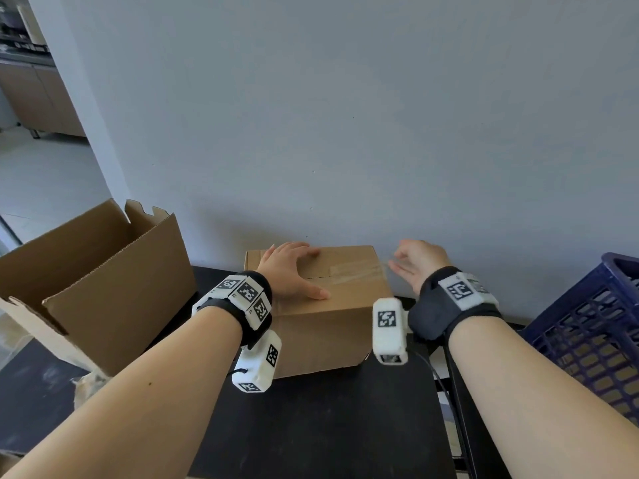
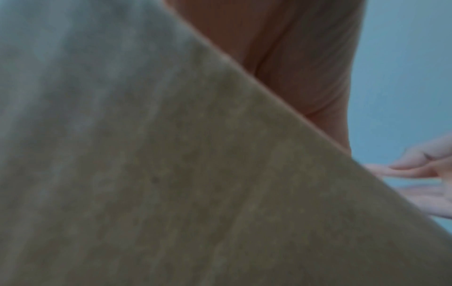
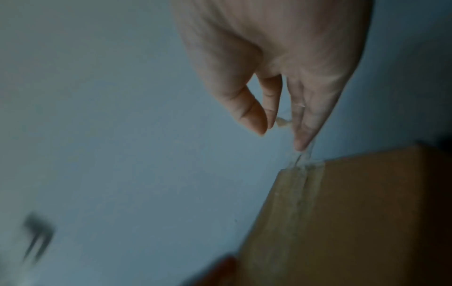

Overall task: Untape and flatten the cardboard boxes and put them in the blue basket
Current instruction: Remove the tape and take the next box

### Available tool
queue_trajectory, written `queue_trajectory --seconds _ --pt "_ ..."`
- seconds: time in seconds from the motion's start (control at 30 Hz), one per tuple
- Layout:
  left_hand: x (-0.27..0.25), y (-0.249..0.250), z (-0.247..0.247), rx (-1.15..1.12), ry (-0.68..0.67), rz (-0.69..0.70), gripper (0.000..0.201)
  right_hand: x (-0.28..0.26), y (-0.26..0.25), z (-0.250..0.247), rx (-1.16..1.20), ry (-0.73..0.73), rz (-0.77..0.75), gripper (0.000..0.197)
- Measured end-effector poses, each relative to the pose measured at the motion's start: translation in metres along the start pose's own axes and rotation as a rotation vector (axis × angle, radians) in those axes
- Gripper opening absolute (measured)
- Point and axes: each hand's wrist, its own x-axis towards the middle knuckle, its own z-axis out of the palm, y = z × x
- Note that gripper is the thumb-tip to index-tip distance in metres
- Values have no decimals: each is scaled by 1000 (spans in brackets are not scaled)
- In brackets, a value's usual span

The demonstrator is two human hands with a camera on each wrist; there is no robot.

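The left hand (image 1: 289,267) was laid flat, palm down with fingers straight and spread, on the top of the sealed cardboard box (image 1: 332,326), which stood on the black tabletop (image 1: 328,420) close to the wall (image 1: 345,115). The right hand (image 1: 416,262) was held just off the box's right top edge, its fingers loosely extended toward the box. In the right wrist view the thumb and forefinger of the right hand (image 3: 276,63) were seen nearly closed together, and a strip of clear tape (image 3: 299,158) was seen stretched from the fingertips (image 3: 302,143) down to the box edge, where it was still stuck along the seam of the box (image 3: 354,212); whether the tape was pinched or merely stuck to the fingers could not be told. The taped seam (image 1: 356,269) was also visible from the head camera across the box top.

The left wrist view was filled by blurred cardboard (image 2: 171,174) with the palm pressed above it, and the right hand's fingers (image 2: 415,170) were caught at the far right edge. Only the head view showed the open cardboard box (image 1: 103,278) to the left and the blue basket (image 1: 594,337) to the right of the tabletop.
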Motion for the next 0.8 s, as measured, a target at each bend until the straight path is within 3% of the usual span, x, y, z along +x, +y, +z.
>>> queue_trajectory --seconds 0.1,0.17,0.3,0.37,0.47,0.57,0.63,0.73,0.8 --pt "1 -1 0 -2 -2 -2 89 -13 -13 9 -466 153 -304 37" --pt "-1 -1 0 -6 -3 -2 89 -18 -18 8 -610 198 -405 37" --pt "-1 -1 1 -15 15 -2 88 -14 -27 0 -556 278 -406 41" --pt "-1 -2 1 -11 16 -3 88 -18 -30 3 -546 291 -483 38" --pt "0 -2 1 1 11 -1 89 -31 -32 22 -576 170 -633 28" --pt "-1 -2 1 14 5 3 89 -41 -23 49 -680 -83 -543 21" --pt "-1 -2 1 17 1 6 89 -43 -14 59 -848 -168 -459 14" --pt "-1 -3 1 15 0 12 89 -42 -2 61 -1096 -138 -459 38" --pt "-1 -3 1 7 4 13 89 -39 5 57 -1125 -94 -471 27"
